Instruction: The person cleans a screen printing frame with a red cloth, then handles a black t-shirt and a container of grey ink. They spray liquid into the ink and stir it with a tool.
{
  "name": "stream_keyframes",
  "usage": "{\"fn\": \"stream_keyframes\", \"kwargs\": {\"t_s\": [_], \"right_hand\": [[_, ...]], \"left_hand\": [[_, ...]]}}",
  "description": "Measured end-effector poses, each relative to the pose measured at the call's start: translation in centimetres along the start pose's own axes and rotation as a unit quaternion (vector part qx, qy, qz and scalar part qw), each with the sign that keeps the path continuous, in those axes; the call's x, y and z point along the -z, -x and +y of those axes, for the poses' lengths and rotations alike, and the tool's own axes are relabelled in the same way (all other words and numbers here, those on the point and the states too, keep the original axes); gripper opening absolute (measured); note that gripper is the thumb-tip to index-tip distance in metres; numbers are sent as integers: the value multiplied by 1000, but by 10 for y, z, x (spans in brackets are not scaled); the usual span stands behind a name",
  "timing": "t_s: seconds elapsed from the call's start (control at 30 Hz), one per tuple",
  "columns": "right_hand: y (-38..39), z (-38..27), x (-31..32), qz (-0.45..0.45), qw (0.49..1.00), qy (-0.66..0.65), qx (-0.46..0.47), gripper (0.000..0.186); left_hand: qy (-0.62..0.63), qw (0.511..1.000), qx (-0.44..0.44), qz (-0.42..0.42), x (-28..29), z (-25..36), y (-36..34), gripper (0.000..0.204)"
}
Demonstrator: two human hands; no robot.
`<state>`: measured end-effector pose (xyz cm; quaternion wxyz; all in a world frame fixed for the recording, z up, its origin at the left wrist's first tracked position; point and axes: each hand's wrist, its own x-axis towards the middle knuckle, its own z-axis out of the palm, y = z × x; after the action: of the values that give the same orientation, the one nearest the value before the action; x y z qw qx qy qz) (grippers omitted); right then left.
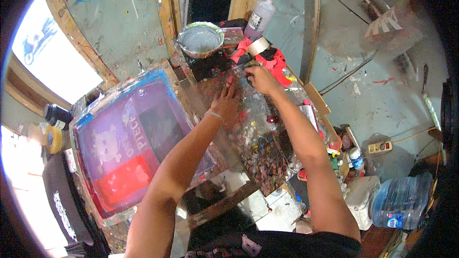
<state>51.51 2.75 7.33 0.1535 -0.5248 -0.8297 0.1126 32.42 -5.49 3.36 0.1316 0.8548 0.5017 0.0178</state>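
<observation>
My left hand rests with fingers apart on the paint-spattered worktop, its fingertips by a small red smear or piece. Just right of it, my right hand has its fingers closed on something small that I cannot make out. Beyond my hands lie crumpled red cloth with black pieces, and a roll of pale tape. To the left is a framed printing screen with a blue border, white lettering, a skull and a red ink area.
A bowl of grey paint and a bottle of pinkish liquid stand at the back. At left are a black jar and yellow tape roll. A water jug, power strip and cluttered ledge border the right.
</observation>
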Motion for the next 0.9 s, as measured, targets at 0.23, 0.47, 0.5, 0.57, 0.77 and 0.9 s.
{"fn": "stream_keyframes", "kwargs": {"t_s": [0.23, 0.47, 0.5, 0.57, 0.77, 0.9], "right_hand": [[-53, 20, -5, -112, 975, 131, 144, 24], [-58, 32, -6, -185, 976, 38, 112, 13], [-57, 34, -4, -188, 975, 25, 118, 13], [-59, 36, -2, -194, 975, -3, 111, 13], [-80, 35, -1, -221, 973, -51, 53, 16], [-95, 32, -5, -238, 963, 6, 123, 17]], "left_hand": [[-55, 991, 36, -119, 13, -8, -25, 151], [-48, 987, 48, -144, 17, -4, -21, 152], [-51, 988, 47, -137, 18, -4, -21, 152], [-45, 987, 41, -147, 20, -5, -22, 153], [-15, 986, 53, -157, 22, -5, -22, 154], [-42, 986, 43, -153, 21, -5, -21, 150]]}}
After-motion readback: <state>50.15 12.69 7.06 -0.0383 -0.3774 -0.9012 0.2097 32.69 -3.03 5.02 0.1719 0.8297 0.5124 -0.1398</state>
